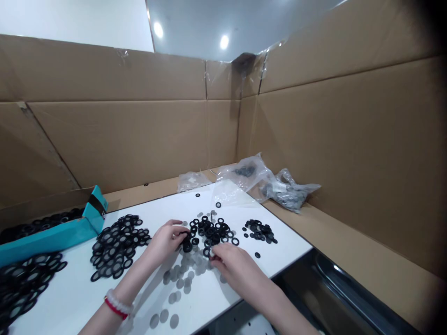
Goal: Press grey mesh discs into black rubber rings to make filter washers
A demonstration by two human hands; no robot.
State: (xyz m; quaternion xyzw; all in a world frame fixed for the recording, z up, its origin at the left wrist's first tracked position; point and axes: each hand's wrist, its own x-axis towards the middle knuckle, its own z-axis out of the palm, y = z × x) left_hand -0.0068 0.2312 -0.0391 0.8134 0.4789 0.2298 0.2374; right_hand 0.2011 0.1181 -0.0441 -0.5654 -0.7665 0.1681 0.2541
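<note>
Cardboard walls (132,135), ceiling lights (224,42)

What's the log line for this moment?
left hand: touching black ring pile | right hand: at pile's near edge | gray discs: loose on white table

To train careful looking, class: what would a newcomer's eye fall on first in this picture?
The left hand and the right hand meet at a heap of black rings in the middle of the white table, with grey discs scattered just in front of it. A bigger pile of rings lies to the left, near a teal box. Tall cardboard walls enclose the whole table.
</note>
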